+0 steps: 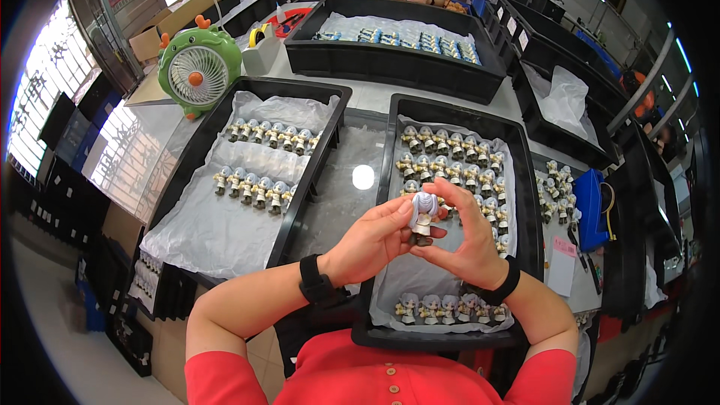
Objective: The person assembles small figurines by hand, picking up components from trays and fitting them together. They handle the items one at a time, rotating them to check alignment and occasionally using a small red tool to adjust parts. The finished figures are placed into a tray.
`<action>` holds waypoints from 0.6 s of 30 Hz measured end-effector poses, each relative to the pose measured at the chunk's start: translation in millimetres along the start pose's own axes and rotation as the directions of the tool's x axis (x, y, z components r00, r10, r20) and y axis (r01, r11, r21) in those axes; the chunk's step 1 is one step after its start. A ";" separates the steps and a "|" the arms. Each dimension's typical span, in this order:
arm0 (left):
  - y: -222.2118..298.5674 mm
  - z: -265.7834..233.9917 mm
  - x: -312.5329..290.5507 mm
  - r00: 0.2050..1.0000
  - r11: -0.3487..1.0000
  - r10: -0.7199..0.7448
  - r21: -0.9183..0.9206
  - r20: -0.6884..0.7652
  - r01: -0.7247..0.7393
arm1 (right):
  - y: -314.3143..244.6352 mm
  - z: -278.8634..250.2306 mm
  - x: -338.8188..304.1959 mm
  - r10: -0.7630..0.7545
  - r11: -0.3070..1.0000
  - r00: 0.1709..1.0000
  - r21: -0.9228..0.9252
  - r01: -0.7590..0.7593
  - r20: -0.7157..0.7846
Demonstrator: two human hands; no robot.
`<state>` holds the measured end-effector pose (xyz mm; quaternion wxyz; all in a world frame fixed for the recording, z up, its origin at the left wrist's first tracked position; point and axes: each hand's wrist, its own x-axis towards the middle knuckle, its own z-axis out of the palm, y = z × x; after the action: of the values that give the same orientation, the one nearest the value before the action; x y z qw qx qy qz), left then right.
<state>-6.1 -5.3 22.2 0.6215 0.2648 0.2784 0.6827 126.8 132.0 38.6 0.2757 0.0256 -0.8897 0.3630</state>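
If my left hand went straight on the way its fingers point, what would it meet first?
Beyond the lilac-haired figurine it holds, your left hand would probably meet your right hand, which curves around the figurine's right side. Exact depth is hard to judge from this view.

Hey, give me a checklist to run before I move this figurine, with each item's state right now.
1. Left grip holding the figurine: ok, fingers at its side.
2. Right grip pressing on it: cannot tell; it curves around the figurine.
3. Figurine upright: ok, head up, feet down.
4. Figurine's paint unmarked: cannot tell, too small.
5. Bare liner in the left tray: ok, nearer me than both rows.
6. Left grip free: not ok, occupied.
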 end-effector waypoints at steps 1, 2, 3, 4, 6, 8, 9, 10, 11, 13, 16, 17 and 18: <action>-0.1 -0.6 0.5 1.000 1.000 0.000 0.003 -0.004 0.000 | 0.3 -0.3 -0.1 -0.001 1.000 1.000 0.001 0.001 0.005; 0.2 -0.8 0.5 1.000 1.000 0.002 0.008 -0.010 -0.002 | 0.5 -0.6 0.7 -0.004 1.000 1.000 0.003 0.004 0.011; 0.1 -0.6 0.1 1.000 1.000 0.003 0.001 -0.014 -0.003 | 0.6 -0.8 1.4 -0.007 1.000 1.000 0.005 0.007 0.017; -0.2 -0.3 -0.4 1.000 1.000 0.005 -0.005 -0.019 -0.005 | 0.9 -0.5 1.0 0.000 1.000 1.000 0.011 -0.001 0.019; 0.6 0.8 -0.3 1.000 1.000 0.007 -0.008 -0.021 -0.007 | 1.7 -0.3 -0.3 0.014 1.000 1.000 0.017 -0.014 0.025; 1.1 1.6 -0.2 1.000 1.000 0.004 -0.004 -0.022 -0.004 | 1.8 -0.9 -0.6 0.019 1.000 1.000 0.009 -0.019 0.022; 1.0 1.1 -0.1 1.000 1.000 0.002 -0.008 -0.022 -0.002 | 2.1 -1.0 -0.7 0.022 1.000 1.000 0.005 -0.022 0.021; 0.9 0.0 0.0 1.000 1.000 -0.001 -0.012 -0.021 0.001 | 2.8 -0.6 -0.3 0.025 1.000 0.999 0.012 -0.025 0.029; 0.8 -0.5 0.7 1.000 1.000 -0.005 -0.015 -0.018 0.005 | 3.4 -0.8 0.1 0.029 0.999 0.999 0.016 -0.030 0.035; 0.4 -1.1 1.6 1.000 1.000 -0.009 -0.007 -0.018 0.009 | 2.5 -2.2 0.9 0.035 0.999 0.999 0.014 -0.036 0.039; 0.9 -2.7 2.2 1.000 0.999 -0.024 -0.042 -0.019 0.024 | 0.6 -1.3 2.6 0.018 1.000 0.999 0.001 -0.018 0.035; 0.1 -3.6 2.5 0.999 0.997 -0.034 -0.065 -0.018 0.033 | 0.6 -1.0 3.0 0.003 1.000 0.999 -0.008 -0.003 0.033; 0.0 -4.4 2.8 0.999 0.997 -0.035 -0.062 -0.007 0.035 | 0.8 -1.1 3.2 -0.012 1.000 0.999 -0.017 0.012 0.030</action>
<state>-9.5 -2.7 19.1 0.6400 0.2378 0.2643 0.6811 124.4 133.8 40.4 0.2646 0.0341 -0.8966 0.3534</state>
